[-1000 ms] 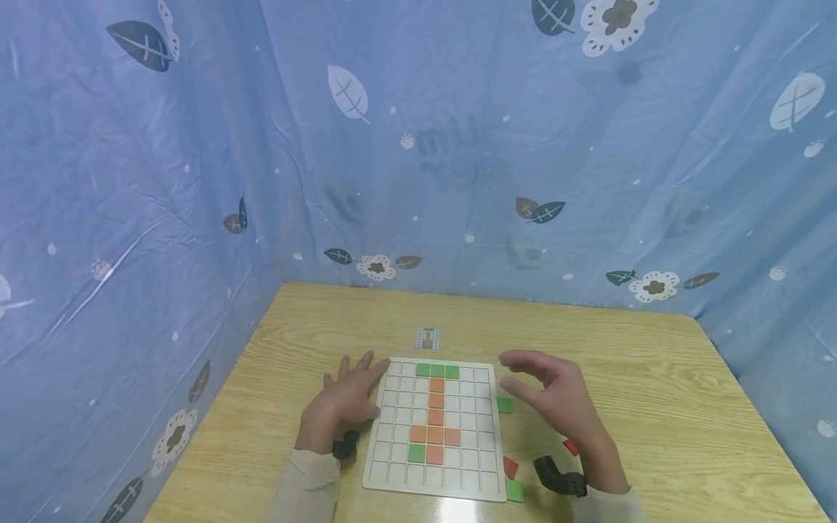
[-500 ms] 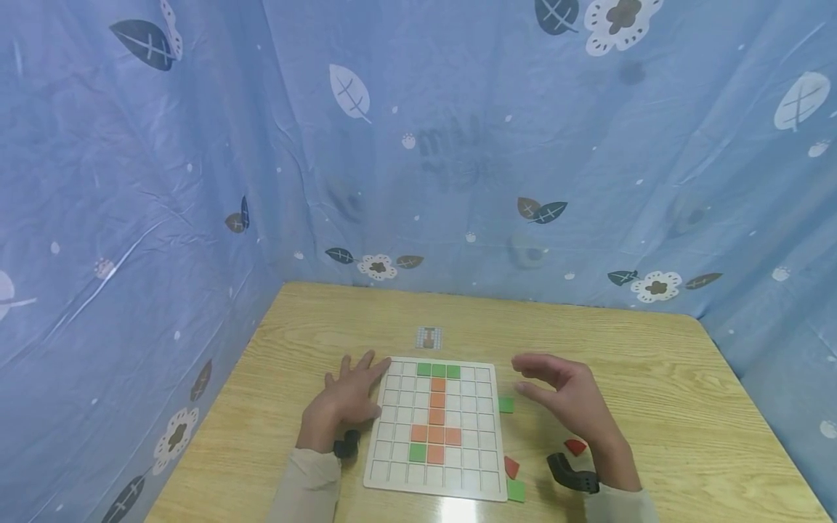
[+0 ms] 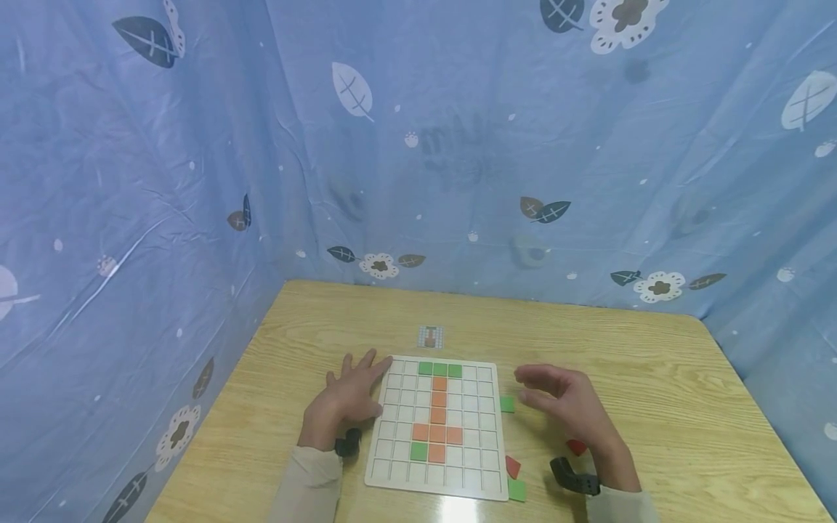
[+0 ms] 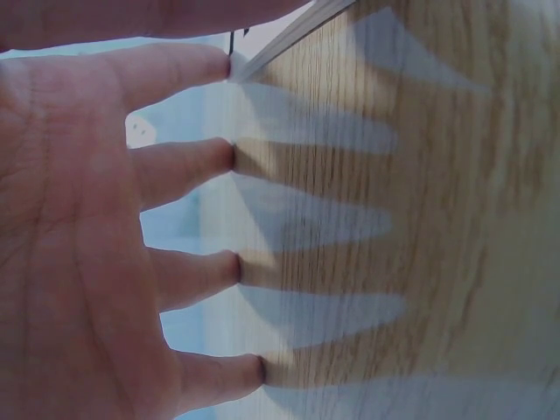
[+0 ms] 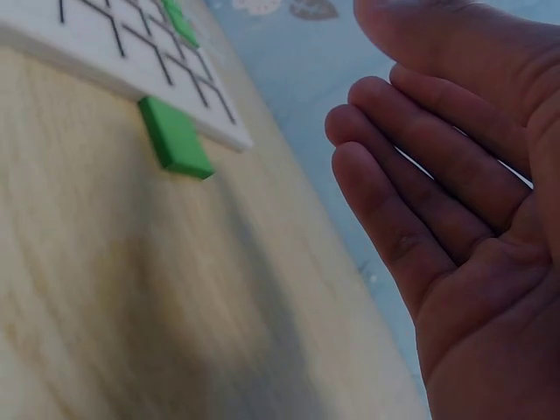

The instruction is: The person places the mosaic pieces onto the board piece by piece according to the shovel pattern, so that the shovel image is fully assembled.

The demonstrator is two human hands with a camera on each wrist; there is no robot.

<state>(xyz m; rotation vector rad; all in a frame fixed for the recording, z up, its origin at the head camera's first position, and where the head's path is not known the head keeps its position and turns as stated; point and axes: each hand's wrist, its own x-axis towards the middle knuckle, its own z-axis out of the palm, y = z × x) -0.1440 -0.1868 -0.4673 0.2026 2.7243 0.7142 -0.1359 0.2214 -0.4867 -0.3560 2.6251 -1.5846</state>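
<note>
A white grid board (image 3: 474, 461) lies flat on the table, bearing green tiles (image 3: 440, 369) in its far row and a column of orange tiles (image 3: 439, 399) below them. My left hand (image 3: 348, 398) rests at the board's left edge with spread, straight fingers; in the left wrist view its fingertips (image 4: 229, 267) touch the wood. To the right of the board my right hand (image 3: 567, 399) hovers over the table, fingers relaxed and holding nothing. Nearest to it is a loose green tile (image 5: 178, 140) against the board's right edge.
Behind the board lies a small picture card (image 3: 430, 337) with a grid pattern. Red pieces (image 3: 513, 467) and another green tile (image 3: 516, 490) lie off the board's right side. A blue patterned curtain (image 3: 471, 181) encloses the wooden table (image 3: 680, 407).
My right hand has moved to the right, away from the board, and slightly toward me. The left hand and the tiles stay where they were.
</note>
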